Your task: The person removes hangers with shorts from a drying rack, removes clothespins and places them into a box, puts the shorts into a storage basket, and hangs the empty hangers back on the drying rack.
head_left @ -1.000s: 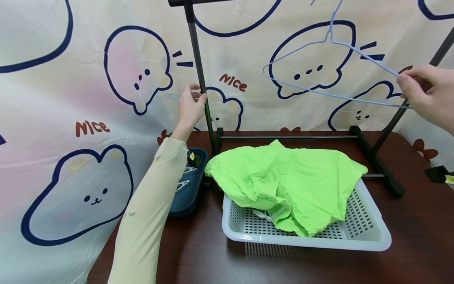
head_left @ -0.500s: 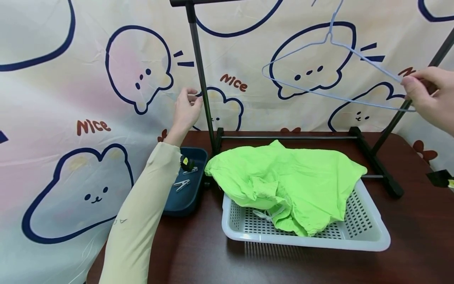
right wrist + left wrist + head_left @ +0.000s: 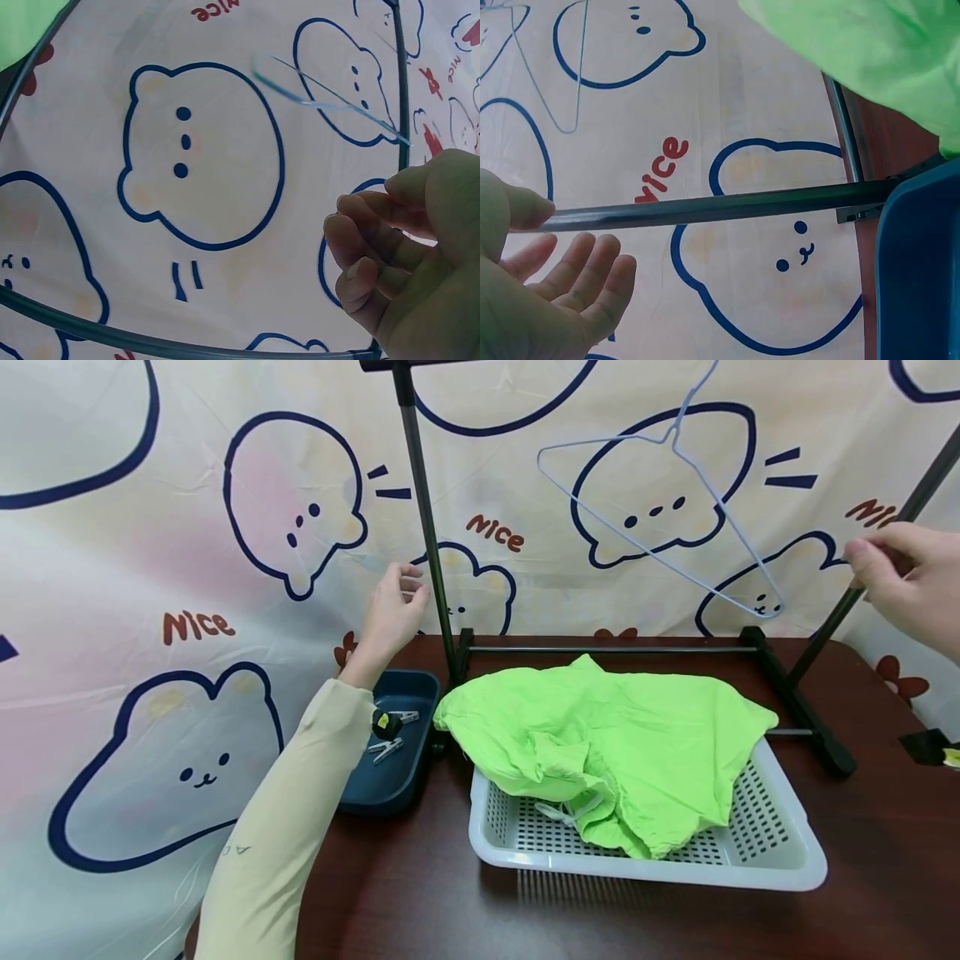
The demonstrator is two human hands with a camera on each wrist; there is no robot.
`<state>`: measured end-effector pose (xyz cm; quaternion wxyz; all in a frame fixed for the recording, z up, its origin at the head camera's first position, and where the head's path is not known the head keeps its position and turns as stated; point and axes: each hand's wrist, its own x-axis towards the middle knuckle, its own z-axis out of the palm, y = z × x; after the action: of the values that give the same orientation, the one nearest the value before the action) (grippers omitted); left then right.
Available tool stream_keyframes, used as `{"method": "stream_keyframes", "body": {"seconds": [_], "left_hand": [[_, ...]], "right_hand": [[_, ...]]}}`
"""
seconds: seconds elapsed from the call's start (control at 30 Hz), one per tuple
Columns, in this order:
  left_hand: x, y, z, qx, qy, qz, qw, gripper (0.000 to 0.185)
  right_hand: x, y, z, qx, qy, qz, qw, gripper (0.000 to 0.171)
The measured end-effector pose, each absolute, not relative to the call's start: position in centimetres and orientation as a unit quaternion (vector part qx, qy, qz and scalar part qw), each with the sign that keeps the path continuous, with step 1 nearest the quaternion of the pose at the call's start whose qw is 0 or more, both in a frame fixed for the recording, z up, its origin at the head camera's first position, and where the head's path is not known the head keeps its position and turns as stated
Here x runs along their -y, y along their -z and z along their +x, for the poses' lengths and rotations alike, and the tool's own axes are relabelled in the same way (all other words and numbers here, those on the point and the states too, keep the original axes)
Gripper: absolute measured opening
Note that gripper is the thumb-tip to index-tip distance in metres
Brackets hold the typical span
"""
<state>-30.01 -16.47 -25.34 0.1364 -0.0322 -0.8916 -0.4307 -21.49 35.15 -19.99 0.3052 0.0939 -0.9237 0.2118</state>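
Sitting nearest on the dark brown surface (image 3: 420,893) was a white perforated basket (image 3: 780,852) with a bright green garment (image 3: 622,735) heaped in it and spilling over its far rim. Just left of the garment lay a dark blue tray (image 3: 401,777) holding clothespins (image 3: 386,749). Beyond the tray, the left hand (image 3: 390,610) was open with relaxed fingers, holding nothing, just beside the left upright of a black rack (image 3: 423,518). At the far right, the right hand (image 3: 903,581) had its fingers loosely curled and empty, close against the rack's right post. A pale blue wire hanger (image 3: 660,518) hung tilted from above, between the two hands and apart from the right one, in front of a cartoon-bear backdrop (image 3: 150,568).
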Motion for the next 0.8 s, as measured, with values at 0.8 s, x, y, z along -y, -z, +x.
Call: {"method": "stream_keyframes", "body": {"seconds": [0.8], "left_hand": [[14.8, 29.2, -25.3, 0.922, 0.359, -0.135, 0.046, 0.032]], "right_hand": [[-36.0, 25.9, -22.9, 0.963, -0.122, 0.115, 0.213, 0.025]]}}
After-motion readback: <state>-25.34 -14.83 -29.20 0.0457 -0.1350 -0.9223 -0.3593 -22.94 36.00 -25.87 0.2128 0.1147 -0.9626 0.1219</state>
